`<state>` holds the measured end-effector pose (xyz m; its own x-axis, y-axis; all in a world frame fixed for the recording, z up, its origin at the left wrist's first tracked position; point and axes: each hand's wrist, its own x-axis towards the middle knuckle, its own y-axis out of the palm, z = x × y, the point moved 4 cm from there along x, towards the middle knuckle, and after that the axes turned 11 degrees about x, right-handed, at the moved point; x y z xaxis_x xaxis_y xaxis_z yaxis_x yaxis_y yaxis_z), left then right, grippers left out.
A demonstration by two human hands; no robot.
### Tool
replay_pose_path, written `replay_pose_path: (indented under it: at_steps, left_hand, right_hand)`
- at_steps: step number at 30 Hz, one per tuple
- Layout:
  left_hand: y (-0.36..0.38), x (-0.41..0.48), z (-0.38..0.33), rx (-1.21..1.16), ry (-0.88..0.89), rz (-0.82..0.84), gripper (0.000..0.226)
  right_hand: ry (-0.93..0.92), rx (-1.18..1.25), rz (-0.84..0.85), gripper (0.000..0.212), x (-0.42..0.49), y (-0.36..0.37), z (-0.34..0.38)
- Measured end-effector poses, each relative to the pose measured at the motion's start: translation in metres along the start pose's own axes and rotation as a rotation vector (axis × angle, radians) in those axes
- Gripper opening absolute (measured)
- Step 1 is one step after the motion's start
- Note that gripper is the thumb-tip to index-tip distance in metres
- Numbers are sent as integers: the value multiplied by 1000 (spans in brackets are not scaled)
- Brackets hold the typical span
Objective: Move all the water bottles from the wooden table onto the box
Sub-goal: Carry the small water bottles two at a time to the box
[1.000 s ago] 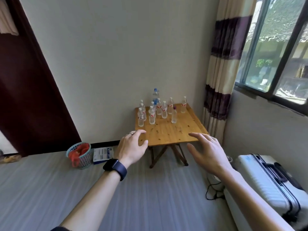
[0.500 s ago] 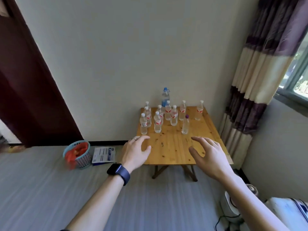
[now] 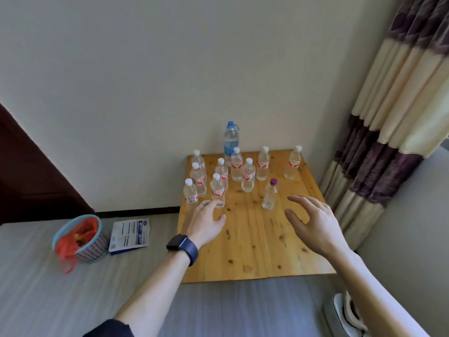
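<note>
Several small clear water bottles with white caps and red labels (image 3: 248, 175) stand upright on the far half of the wooden table (image 3: 257, 244). A taller bottle with a blue cap (image 3: 230, 142) stands at the back, and a small purple-capped bottle (image 3: 270, 195) stands nearest on the right. My left hand (image 3: 206, 222) hovers open over the table's left side, fingertips close to the nearest white-capped bottle (image 3: 217, 190). My right hand (image 3: 313, 224) is open with spread fingers, just right of the purple-capped bottle and apart from it. No box is in view.
A blue mesh basket with a red bag (image 3: 80, 237) and a flat white and blue packet (image 3: 130, 235) lie on the floor to the left. A striped curtain (image 3: 388, 117) hangs at the right. A white appliance (image 3: 345, 314) sits at the bottom right.
The view has closed in on the table and tilted down. Both hands have moved forward over the tabletop toward the bottles. The window and suitcase have left the view.
</note>
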<state>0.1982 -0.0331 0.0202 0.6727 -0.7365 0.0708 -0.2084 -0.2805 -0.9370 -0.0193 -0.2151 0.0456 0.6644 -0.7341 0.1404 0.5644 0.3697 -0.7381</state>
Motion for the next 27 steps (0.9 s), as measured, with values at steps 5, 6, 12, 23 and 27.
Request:
replay_pose_path:
  at_steps: [5, 6, 12, 23, 27]
  left_hand:
    - [37, 74, 17, -31, -42, 79, 37]
    - [45, 88, 20, -49, -61, 95, 38]
    - [88, 169, 38, -148, -233, 125, 50]
    - [154, 280, 61, -135, -478, 193, 77]
    - [181, 286, 78, -219, -576, 169, 59]
  right_hand:
    - [115, -13, 47, 46, 71, 30, -37]
    - [131, -17, 69, 46, 86, 37, -45]
    - [217, 5, 203, 52, 186, 83, -94]
    - [571, -71, 372, 99, 305, 155, -164]
    - [634, -75, 405, 99, 311, 180, -170]
